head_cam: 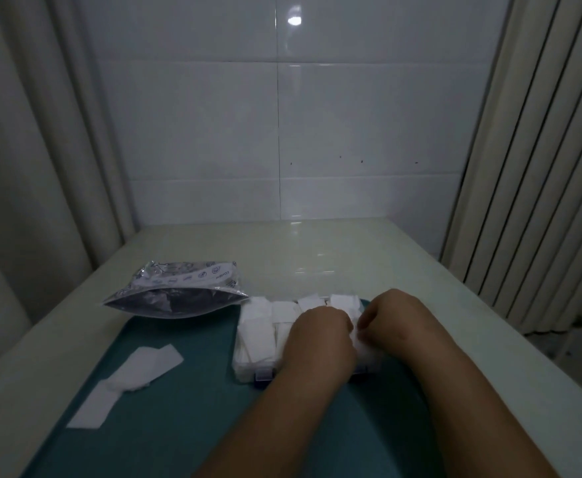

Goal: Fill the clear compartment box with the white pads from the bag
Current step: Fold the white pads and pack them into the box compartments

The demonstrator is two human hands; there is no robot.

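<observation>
The clear compartment box (pixel 248 369) lies on the teal mat, its compartments packed with white pads (pixel 257 327). Both hands hover over its right half, fingers curled together. My left hand (pixel 320 334) and my right hand (pixel 391 317) pinch a white pad (pixel 365 348) between them, just above the box's right compartments, which they hide. The open foil bag (pixel 179 291) lies behind and left of the box, mouth facing me. Several loose white pads (pixel 131 374) lie in a strip on the mat at the left.
The teal mat (pixel 179 408) covers the near part of a pale table (pixel 300 250). A tiled wall stands behind, curtains (pixel 41 150) hang left and right. The table's right edge drops to the floor (pixel 565 343).
</observation>
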